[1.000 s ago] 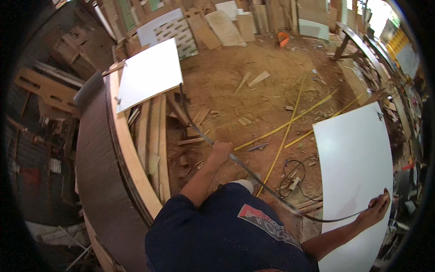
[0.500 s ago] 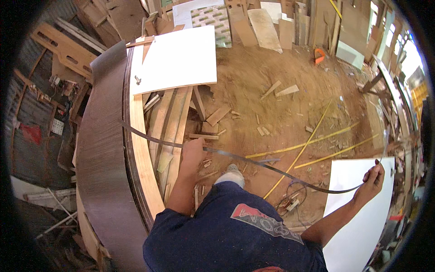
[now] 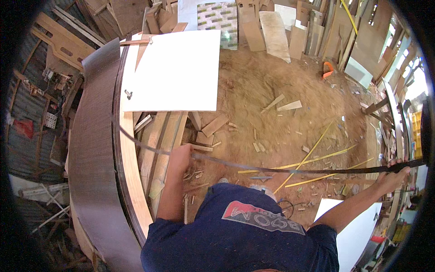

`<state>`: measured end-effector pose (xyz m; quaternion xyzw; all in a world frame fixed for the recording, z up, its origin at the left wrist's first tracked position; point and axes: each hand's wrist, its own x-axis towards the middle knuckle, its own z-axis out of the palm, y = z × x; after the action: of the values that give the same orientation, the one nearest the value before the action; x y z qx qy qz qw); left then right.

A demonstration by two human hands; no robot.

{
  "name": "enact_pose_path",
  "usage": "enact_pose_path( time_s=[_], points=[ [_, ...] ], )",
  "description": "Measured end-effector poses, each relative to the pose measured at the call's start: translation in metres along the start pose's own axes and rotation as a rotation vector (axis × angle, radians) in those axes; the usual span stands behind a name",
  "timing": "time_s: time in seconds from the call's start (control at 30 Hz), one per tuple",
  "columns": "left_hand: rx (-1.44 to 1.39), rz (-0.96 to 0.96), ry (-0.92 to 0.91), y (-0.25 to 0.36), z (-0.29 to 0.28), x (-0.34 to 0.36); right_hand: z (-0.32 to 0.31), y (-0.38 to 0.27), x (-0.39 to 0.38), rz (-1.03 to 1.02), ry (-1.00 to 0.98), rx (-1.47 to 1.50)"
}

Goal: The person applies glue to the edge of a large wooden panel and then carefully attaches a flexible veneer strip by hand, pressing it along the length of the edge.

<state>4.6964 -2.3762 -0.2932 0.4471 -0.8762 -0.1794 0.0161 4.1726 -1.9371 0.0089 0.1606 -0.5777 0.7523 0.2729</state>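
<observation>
My left hand is closed on a long, thin dark strip, which arcs from beside the long dark curved sheet at the left across to the far right. My right hand grips the same strip out at the right edge, where it looks wider. A white panel with small metal fittings lies on pale timber boards ahead of me at the left. Another white panel sits low at the right, partly behind my right arm.
Yellow strips, offcuts and a cable lie on the dirt floor. An orange object is near boards leaning at the back. A wooden stand is at the right; cluttered corrugated sheeting lines the left.
Both hands have shifted with the strip: my left toward the left boards, my right upward and outward to the right. The view has turned, so the lower white panel appears farther down.
</observation>
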Motion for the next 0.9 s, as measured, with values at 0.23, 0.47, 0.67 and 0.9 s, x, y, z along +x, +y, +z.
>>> enact_pose_path(
  time_s=[0.23,0.47,0.67,0.9],
  points=[
    [0.049,-0.205,-0.243,0.056,0.038,0.045,0.132,0.118,0.075,0.112,-0.116,0.054],
    [-0.117,-0.459,-0.415,0.132,0.114,0.111,0.309,0.282,0.158,0.274,-0.526,0.218],
    [-0.238,-0.608,-0.333,0.205,0.131,0.156,0.496,0.339,0.160,0.262,-0.875,0.300],
    [-0.413,-0.839,-0.215,0.221,0.119,0.226,0.661,0.445,0.079,0.253,-1.270,0.137]
  ],
)
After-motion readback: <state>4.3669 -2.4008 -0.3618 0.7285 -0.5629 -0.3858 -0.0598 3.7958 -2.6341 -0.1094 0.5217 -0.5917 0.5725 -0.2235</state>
